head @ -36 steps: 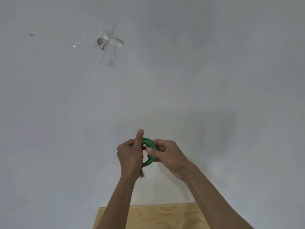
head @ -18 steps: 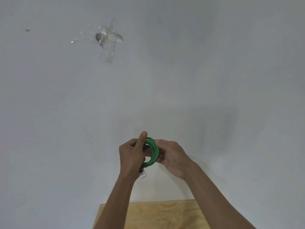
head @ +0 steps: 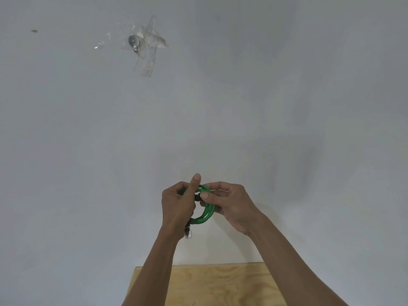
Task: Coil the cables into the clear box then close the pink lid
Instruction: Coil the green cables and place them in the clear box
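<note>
Both hands hold a coiled green cable point(head: 207, 214) in mid-air before a pale wall. The left hand point(head: 177, 205) grips the coil, thumb raised; the right hand point(head: 229, 205) pinches what looks like its dark end. A connector point(head: 188, 233) dangles above the plywood tabletop point(head: 220, 283).

Plain grey wall point(head: 287, 96), taped metal hook point(head: 134, 41), plywood tabletop point(head: 220, 283)

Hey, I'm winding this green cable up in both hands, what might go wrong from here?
1. The green cable is a loose coil pinched between your left hand and right hand; easing either grip would likely let the loops spring open.
2. The plug end dangles free below your left hand and may snag.
3. The clear box is out of view, so you'd be placing blind.
</note>
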Tool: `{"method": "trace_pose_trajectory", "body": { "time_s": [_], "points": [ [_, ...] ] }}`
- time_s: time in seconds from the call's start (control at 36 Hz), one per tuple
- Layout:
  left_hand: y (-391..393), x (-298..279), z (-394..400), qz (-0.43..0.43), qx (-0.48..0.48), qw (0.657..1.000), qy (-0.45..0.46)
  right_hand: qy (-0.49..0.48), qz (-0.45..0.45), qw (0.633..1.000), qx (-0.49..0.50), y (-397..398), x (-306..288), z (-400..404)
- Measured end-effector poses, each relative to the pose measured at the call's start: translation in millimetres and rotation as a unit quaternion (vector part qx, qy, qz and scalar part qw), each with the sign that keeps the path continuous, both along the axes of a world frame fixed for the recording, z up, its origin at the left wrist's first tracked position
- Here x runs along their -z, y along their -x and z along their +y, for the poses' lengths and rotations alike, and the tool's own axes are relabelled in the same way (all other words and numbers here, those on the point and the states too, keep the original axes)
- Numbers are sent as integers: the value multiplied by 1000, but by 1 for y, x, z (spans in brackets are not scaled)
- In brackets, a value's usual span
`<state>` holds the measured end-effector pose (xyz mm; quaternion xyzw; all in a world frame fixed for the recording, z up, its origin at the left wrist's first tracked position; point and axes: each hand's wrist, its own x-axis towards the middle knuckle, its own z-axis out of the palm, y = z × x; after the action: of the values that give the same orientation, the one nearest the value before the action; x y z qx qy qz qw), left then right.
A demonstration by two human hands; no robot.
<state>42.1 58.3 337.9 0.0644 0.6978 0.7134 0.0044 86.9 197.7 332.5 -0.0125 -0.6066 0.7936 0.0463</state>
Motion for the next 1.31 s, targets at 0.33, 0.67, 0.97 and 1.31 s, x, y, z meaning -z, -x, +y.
{"method": "trace_pose_trajectory", "body": {
  "time_s": [0.33,0.67,0.97,1.31],
  "points": [
    [0,17,0,-12,-55,998,-8,-122,55,975,176,-4,26,-29],
    [-11,47,7,-58,-102,993,-10,-203,89,925,307,-18,76,-48],
    [-27,72,-18,-43,-3,999,2,-178,44,922,342,-21,92,-66],
    [-10,70,-41,-13,-44,999,-23,-188,57,931,307,-5,76,-91]
  ]
}}
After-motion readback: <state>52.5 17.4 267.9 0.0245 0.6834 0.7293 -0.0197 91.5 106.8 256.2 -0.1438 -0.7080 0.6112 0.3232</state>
